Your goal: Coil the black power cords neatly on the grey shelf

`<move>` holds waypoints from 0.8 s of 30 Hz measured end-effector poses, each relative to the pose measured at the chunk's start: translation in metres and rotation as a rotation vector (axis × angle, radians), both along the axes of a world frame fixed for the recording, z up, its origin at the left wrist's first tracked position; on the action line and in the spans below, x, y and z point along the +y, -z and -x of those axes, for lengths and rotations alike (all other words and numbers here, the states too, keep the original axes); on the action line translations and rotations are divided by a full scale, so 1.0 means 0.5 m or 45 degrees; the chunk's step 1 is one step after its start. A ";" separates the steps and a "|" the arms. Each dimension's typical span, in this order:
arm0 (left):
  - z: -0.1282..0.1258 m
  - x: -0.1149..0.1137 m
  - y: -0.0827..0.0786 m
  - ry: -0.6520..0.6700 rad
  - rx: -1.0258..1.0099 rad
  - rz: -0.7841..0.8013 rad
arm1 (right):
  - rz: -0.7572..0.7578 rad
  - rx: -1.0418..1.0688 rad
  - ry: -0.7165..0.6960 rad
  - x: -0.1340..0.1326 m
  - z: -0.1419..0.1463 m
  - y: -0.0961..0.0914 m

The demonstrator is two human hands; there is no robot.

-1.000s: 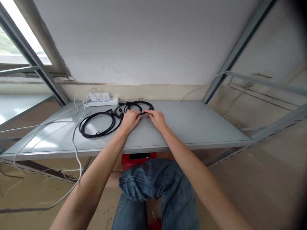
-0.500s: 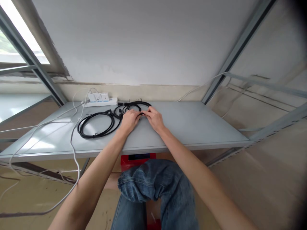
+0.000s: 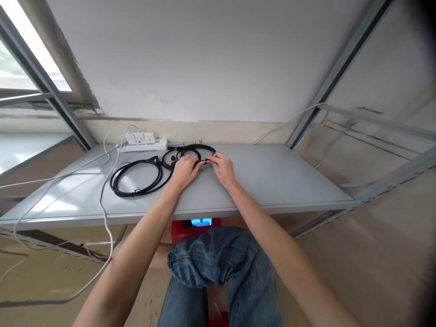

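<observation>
Both your left hand and right hand are pinched nearly closed on the black cable coil, right of the power strip and reaching nearer you, neither hand clearly closer. Coil's roundish, no clear long axis; the pinched stretch runs roughly sideways between your fingertips. Second coil sits nearer you than the strip, left of your left hand; shelf opens up far right of the strip.
</observation>
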State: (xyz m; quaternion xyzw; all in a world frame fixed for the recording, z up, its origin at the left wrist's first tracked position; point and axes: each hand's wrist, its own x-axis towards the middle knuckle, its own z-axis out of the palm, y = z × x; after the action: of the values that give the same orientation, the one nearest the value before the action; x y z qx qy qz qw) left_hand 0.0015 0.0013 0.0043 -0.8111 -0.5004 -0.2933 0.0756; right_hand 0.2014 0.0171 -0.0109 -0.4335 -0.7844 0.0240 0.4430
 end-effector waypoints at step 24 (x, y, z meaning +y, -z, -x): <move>0.001 -0.005 0.009 0.026 0.075 0.111 | -0.054 -0.029 0.024 -0.004 0.014 0.004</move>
State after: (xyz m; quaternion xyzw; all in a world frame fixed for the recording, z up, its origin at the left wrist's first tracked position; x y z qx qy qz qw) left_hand 0.0011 -0.0013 -0.0004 -0.8270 -0.5019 -0.2480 0.0521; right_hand 0.1945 0.0149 -0.0127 -0.4318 -0.7855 -0.0017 0.4433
